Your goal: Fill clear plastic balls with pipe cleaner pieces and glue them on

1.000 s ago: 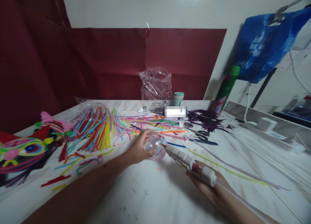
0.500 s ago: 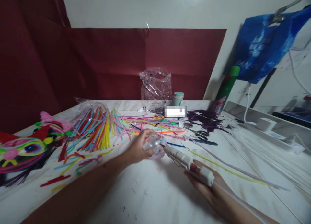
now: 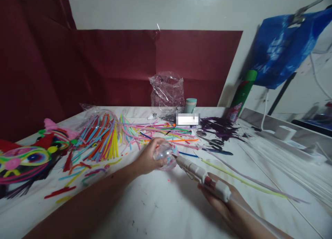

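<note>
My left hand (image 3: 148, 158) is closed round a small clear plastic ball (image 3: 165, 155) with pink and colored bits inside, held just above the white table (image 3: 155, 211). My right hand (image 3: 223, 201) grips a white glue gun (image 3: 202, 175) from beneath, a clear glue stick trailing back from it. The gun's nozzle points up-left and touches the right side of the ball.
Colorful pipe cleaners (image 3: 103, 137) lie spread across the table's middle and left. A pipe-cleaner mask (image 3: 24, 159) lies at the left edge. Scissors (image 3: 215, 143), purple scraps (image 3: 220, 125), a clear bag (image 3: 167, 92), a teal cup (image 3: 190, 105), a green can (image 3: 242, 92) and white rods (image 3: 290, 163) stand farther off.
Almost nothing has moved. The glue gun and my right hand shifted very slightly; the nozzle stays against the ball.
</note>
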Motion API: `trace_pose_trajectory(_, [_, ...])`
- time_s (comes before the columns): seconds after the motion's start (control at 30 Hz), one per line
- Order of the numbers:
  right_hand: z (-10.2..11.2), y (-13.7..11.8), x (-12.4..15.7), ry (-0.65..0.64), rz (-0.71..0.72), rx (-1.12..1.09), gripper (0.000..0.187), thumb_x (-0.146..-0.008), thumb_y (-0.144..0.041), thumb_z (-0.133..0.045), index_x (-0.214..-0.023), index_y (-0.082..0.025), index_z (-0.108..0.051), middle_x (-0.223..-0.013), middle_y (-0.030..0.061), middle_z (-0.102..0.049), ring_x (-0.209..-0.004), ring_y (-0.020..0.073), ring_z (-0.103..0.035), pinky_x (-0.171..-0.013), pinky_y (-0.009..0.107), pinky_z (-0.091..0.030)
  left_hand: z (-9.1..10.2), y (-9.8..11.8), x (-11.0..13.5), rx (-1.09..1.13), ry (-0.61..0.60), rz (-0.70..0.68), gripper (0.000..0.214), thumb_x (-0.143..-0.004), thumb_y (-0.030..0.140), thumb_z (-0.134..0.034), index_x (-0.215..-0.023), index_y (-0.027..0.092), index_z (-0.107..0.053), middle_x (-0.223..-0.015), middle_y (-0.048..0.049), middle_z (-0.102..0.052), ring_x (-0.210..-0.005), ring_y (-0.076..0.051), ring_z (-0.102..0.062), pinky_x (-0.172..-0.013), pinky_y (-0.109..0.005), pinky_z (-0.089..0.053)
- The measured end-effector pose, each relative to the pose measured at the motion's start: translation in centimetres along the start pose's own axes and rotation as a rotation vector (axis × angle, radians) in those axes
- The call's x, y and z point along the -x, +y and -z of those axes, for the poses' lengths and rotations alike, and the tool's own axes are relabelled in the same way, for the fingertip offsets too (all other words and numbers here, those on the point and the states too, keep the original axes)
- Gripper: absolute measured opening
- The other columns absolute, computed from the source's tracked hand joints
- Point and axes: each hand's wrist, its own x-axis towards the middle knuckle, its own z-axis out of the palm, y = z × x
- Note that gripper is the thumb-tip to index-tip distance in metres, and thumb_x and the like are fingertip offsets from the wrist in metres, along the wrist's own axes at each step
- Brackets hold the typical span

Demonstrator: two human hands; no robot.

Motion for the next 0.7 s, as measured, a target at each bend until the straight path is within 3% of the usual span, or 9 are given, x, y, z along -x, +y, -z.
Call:
trace_pose_trajectory(0.13, [-0.13,-0.27,0.36,-0.035,0.034,0.0,0.019,-0.085,-0.029,-0.044,-0.068,-0.024,-0.051,-0.061,0.0006,-0.058,-0.053,0.0148,-0.056,-0.05,0.025,-0.05,-0.13,0.17,0.0,0.01,0.024,0.012,0.055,-0.066,0.028,-0.067,-0.116,0.02,-0.045,-0.118,-0.0105,-0.052,-0.114,-0.028,-0.05,-0.096,-0.042,-0.041])
trace_pose_trajectory(0.43, [-0.29,-0.76,0.62,0.018,0.067,0.034,0.018,-0.086,-0.03,-0.041,-0.074,-0.025,-0.053,-0.061,0.0007,-0.059,-0.054,0.0165,-0.058,-0.051,0.025,-0.05,-0.23,0.52,-0.02,0.027,0.02,0.026,0.055,-0.066,0.027,-0.067,-0.115,0.019,-0.044,-0.118,-0.0104,-0.052,-0.114,-0.027,-0.049,-0.096,-0.04,-0.04])
trace_pose_trajectory(0.7, [-0.12,-0.92,0.52,0.014,0.019,0.007,0.017,-0.086,-0.029,-0.045,-0.073,-0.024,-0.054,-0.062,0.0011,-0.061,-0.053,0.0162,-0.058,-0.05,0.026,-0.052,-0.14,0.07,0.0,-0.004,0.014,0.015,0.055,-0.067,0.028,-0.067,-0.116,0.02,-0.044,-0.119,-0.0104,-0.052,-0.114,-0.028,-0.05,-0.097,-0.041,-0.04])
